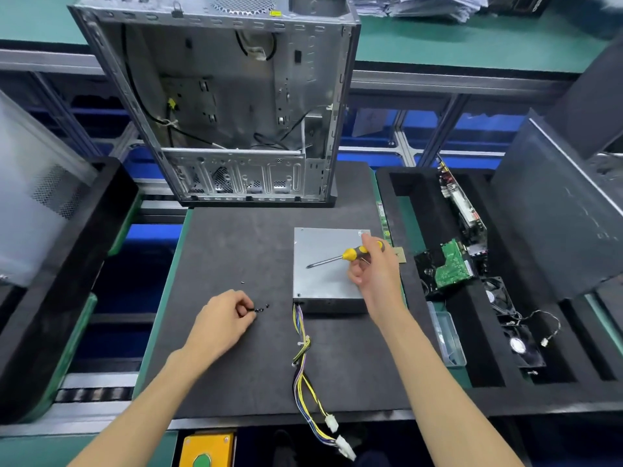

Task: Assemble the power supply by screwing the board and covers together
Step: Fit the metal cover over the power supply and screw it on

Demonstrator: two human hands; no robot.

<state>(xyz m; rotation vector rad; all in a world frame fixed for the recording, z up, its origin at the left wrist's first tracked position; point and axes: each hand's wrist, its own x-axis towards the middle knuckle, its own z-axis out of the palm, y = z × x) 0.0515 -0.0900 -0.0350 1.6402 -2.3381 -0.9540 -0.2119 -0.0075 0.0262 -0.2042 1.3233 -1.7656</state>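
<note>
The grey metal power supply (323, 274) lies flat on the dark mat, its cover on top and a bundle of yellow, purple and black wires (303, 358) trailing toward me. My right hand (374, 267) hovers over its right side and grips a yellow-handled screwdriver (337, 257) whose tip points left above the cover. My left hand (226, 315) rests on the mat to the left of the unit, its fingertips pinching at a small cluster of black screws (261, 309). One more screw (242, 282) lies apart, farther back.
An open computer case (229, 102) stands at the back of the mat (236, 247). Right of it, a black foam tray (472, 348) holds circuit boards, fans and a clear plastic box (446, 338). A dark panel (556, 214) leans at far right. Another black tray (67, 247) sits left.
</note>
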